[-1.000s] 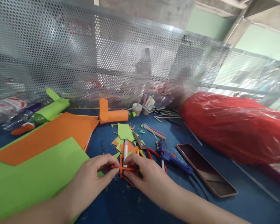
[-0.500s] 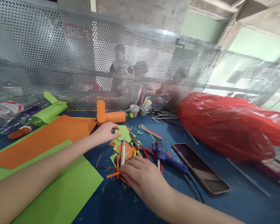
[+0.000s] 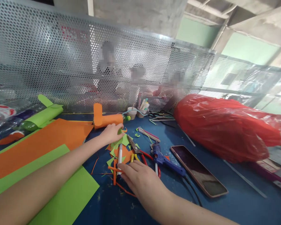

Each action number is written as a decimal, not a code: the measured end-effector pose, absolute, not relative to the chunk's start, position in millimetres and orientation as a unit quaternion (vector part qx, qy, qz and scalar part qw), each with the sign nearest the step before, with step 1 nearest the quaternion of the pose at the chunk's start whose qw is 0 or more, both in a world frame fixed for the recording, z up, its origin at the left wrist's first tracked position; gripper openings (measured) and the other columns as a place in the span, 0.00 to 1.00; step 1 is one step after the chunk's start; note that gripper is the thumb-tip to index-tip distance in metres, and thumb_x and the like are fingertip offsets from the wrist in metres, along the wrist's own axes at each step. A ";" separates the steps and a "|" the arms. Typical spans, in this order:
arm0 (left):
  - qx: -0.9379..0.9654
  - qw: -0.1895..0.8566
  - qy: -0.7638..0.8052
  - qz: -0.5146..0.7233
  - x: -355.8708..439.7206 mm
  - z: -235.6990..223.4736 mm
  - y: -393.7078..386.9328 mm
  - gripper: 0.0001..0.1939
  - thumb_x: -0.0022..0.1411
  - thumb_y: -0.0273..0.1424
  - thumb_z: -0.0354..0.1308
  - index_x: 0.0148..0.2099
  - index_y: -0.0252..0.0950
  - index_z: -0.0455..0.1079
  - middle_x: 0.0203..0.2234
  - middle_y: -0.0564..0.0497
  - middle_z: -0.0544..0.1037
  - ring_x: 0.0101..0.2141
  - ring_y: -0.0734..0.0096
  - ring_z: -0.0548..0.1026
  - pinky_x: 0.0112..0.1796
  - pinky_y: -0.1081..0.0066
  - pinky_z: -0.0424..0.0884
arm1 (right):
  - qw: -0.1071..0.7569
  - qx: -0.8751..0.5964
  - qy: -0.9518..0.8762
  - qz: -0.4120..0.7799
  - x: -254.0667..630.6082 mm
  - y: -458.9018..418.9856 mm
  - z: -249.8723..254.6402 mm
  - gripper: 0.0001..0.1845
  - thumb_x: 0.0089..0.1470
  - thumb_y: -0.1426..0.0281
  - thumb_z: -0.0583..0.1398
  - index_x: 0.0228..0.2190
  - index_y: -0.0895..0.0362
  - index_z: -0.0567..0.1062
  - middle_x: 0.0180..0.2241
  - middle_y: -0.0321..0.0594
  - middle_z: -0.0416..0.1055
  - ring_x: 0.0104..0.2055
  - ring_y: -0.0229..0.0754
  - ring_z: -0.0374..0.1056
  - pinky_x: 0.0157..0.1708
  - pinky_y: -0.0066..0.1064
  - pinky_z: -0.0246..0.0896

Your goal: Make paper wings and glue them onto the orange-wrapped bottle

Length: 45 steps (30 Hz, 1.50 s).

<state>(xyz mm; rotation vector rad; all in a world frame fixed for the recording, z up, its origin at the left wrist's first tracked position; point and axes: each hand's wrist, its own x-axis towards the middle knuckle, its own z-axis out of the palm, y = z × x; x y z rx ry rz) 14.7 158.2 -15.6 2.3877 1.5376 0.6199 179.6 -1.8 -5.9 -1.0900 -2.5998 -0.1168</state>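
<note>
My left hand (image 3: 112, 133) is closed over the scrap pile, its thumb and fingers pinching a green paper scrap (image 3: 120, 132). Nearer me, my right hand (image 3: 142, 178) has its fingers curled down near the table. A narrow orange paper strip (image 3: 112, 168) juts out to the left from its fingertips. Just by those fingertips lies a white marker (image 3: 120, 154), crossed by the strip. Red-handled scissors (image 3: 134, 145) rest open on orange and green scraps (image 3: 126, 153). Yellow handle ends (image 3: 132, 157) show behind my right knuckles; the rest of that tool is hidden.
A blue glue gun (image 3: 168, 164) and a phone (image 3: 199, 170) lie to the right, before a large red plastic bag (image 3: 220, 128). Orange (image 3: 65, 132) and green sheets (image 3: 72, 193) cover the left. An orange-wrapped bottle (image 3: 110, 120) lies behind; a perforated metal screen (image 3: 67, 68) stands beyond.
My left hand's fingers have closed on the green scrap, which has lifted and tilted. The orange strip at my right fingertips has turned and shifted away from me. The view has swung slightly.
</note>
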 end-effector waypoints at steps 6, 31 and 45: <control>0.756 0.238 0.526 0.307 -0.4 -2.4 155.0 0.16 0.67 0.34 0.57 0.55 0.35 0.67 0.51 0.44 0.72 0.44 0.59 0.75 0.43 0.55 0.74 | 0.154 -0.420 -0.895 0.002 179.6 -1.4 0.3 0.03 0.59 0.75 0.60 0.36 0.58 0.72 0.30 0.40 0.76 0.32 0.44 0.74 0.31 0.31 0.68; 0.748 0.329 0.505 0.276 -17.8 -22.6 -43.1 0.21 0.55 0.24 0.53 0.51 0.46 0.67 0.45 0.52 0.68 0.30 0.73 0.69 0.37 0.70 0.71 | 0.146 -0.405 -0.882 0.193 184.1 -16.2 11.8 0.07 0.53 0.80 0.63 0.30 0.57 0.78 0.27 0.34 0.74 0.31 0.37 0.70 0.32 0.26 0.62; 0.808 0.262 0.465 0.251 -23.0 -27.2 -46.5 0.13 0.66 0.27 0.51 0.50 0.43 0.70 0.46 0.52 0.72 0.45 0.68 0.73 0.48 0.69 0.71 | 0.089 -0.434 -0.863 0.242 195.6 -2.3 30.5 0.07 0.53 0.79 0.64 0.34 0.58 0.78 0.32 0.36 0.75 0.32 0.38 0.70 0.33 0.26 0.63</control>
